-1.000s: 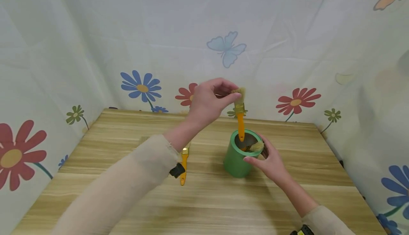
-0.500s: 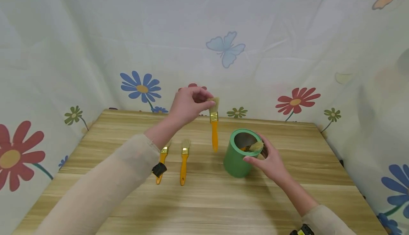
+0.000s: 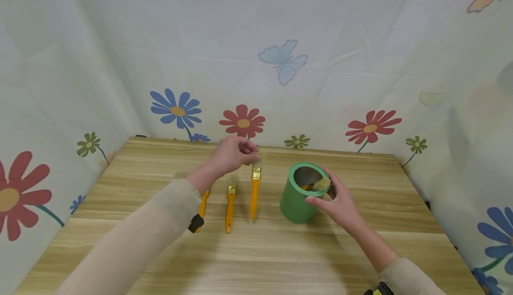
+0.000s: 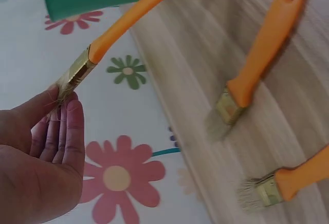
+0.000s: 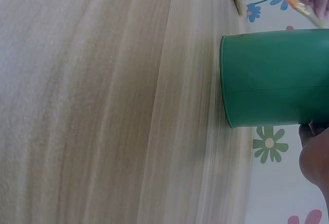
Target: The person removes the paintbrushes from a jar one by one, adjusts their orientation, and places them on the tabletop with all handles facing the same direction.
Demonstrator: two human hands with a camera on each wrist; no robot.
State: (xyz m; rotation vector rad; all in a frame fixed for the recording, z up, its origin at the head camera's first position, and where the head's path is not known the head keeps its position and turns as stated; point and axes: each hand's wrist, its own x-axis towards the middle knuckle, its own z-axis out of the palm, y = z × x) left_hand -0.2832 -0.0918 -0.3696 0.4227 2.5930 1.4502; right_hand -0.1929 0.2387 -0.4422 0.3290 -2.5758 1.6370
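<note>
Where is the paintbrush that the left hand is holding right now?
In the head view, the left hand pinches the paintbrush by its bristles, between the green cup and two other brushes lying on the table.

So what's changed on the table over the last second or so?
The left hand lifted a paintbrush out of the green cup, carried it leftward and lowered it beside the two brushes lying on the table. It pinches the bristle end throughout. The right hand has kept holding the cup, which did not move and still has a brush inside.
</note>
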